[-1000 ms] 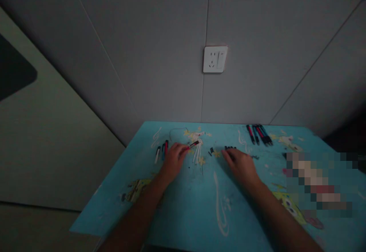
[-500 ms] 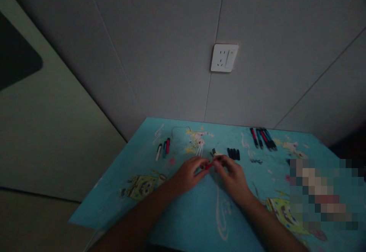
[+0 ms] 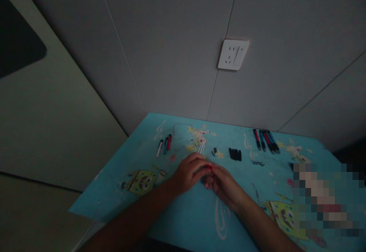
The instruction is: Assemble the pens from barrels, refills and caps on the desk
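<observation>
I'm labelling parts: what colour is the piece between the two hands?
The piece shows red, best in the head view; much of it is hidden.

Left hand point(image 3: 191, 174): bare; slender fingers point(image 3: 198, 163), rounded knuckles.
Left wrist point(image 3: 174, 186): bare; narrower than the hand.
Left forearm point(image 3: 140, 214): bare; smooth outline, widening toward the lower edge of view.
Right hand point(image 3: 226, 185): bare; fingernail detail too dim to resolve.
Right wrist point(image 3: 243, 203): bare.
Right forearm point(image 3: 264, 223): bare; tapered, widest near the lower edge.
Dark patch point(image 3: 168, 245), bottom centre: plain; clothing or otherwise, indeterminable.
</observation>
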A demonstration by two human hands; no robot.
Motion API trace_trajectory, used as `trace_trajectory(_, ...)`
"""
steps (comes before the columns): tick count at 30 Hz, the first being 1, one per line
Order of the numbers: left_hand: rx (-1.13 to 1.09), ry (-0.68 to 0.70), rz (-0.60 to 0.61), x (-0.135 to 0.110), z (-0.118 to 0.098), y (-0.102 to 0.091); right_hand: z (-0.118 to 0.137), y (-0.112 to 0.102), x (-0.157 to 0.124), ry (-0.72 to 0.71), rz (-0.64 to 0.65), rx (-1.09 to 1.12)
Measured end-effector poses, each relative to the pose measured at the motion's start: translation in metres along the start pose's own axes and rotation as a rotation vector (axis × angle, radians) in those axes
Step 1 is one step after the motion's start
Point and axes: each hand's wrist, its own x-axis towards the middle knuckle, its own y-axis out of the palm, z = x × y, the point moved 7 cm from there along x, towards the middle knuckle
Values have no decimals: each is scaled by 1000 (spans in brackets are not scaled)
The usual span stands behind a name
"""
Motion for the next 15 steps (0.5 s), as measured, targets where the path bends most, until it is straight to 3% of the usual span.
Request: trace_trajectory(15, 42, 122, -14, -5, -6, 0, 4, -2, 1, -32, 51, -128)
